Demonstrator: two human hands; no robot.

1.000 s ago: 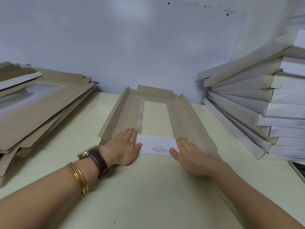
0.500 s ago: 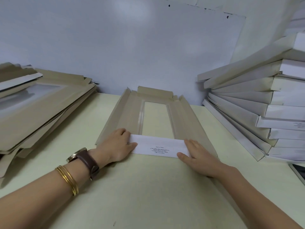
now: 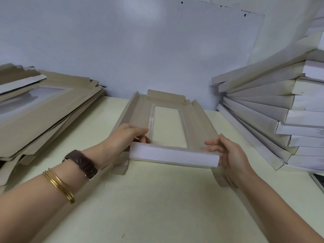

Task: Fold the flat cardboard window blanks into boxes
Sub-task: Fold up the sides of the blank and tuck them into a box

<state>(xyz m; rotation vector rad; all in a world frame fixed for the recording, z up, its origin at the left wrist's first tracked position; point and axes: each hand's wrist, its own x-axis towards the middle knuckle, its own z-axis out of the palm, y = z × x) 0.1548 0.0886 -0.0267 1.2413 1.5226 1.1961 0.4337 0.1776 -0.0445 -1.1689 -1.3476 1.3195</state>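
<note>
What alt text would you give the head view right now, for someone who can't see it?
A person's left hand and right hand grip the ends of the near flap, stood up white side out, on a cardboard window blank lying on a pale table. At left lie stacked flat blanks, at right folded white boxes.

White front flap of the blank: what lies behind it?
Behind the white flap lies the brown panel with its clear window. The flap hides the panel's near edge.
</note>
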